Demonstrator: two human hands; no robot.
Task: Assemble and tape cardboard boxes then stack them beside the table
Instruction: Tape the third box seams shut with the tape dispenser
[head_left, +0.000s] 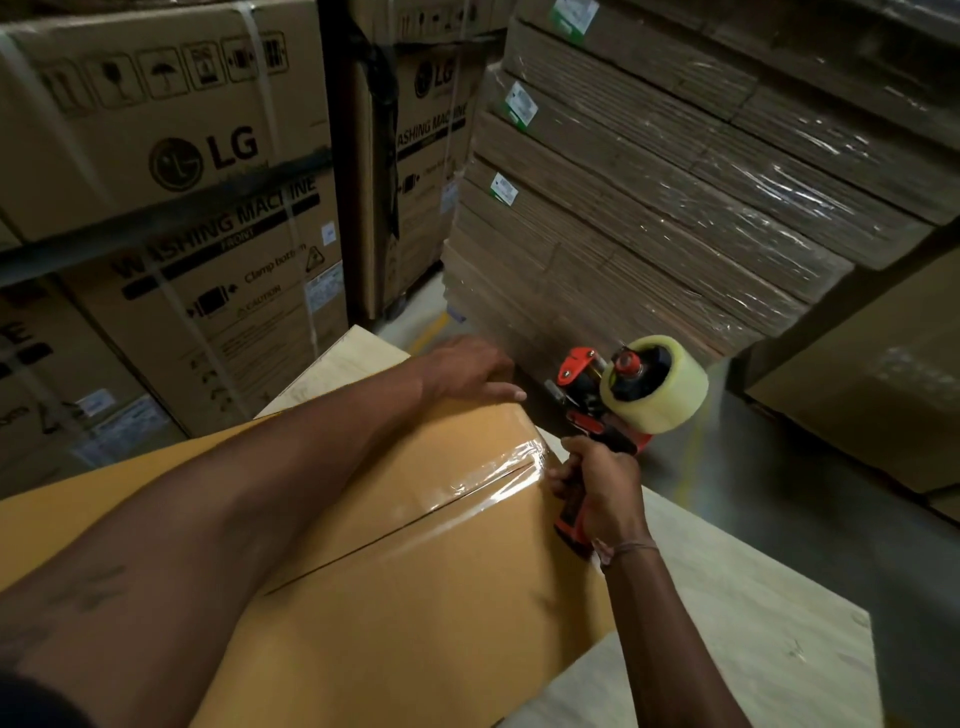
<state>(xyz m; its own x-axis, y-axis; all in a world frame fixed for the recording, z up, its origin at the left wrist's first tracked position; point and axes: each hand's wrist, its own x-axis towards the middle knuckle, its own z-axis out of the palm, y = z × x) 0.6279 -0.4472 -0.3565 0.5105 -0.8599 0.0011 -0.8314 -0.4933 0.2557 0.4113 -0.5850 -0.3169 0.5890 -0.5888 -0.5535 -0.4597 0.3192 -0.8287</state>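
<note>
Cardboard box (415, 587) sits on pale wooden table (737, 613), top flaps closed w/ clear tape (488, 483) along centre seam to far right edge. Left hand (467, 371) lies flat on box's far top corner, fingers straight & pressing down; right hand (605, 491) has fingers curled round handle of red tape dispenser (618, 395), which is just off box's right edge, roll up. Behind: LG washing machine cartons (182, 171) & shrink-wrapped pallet of flat cardboard (649, 197).

A pale plywood table (737, 597) bears a tan cardboard box (415, 597), its taped seam running toward two o'clock.
</note>
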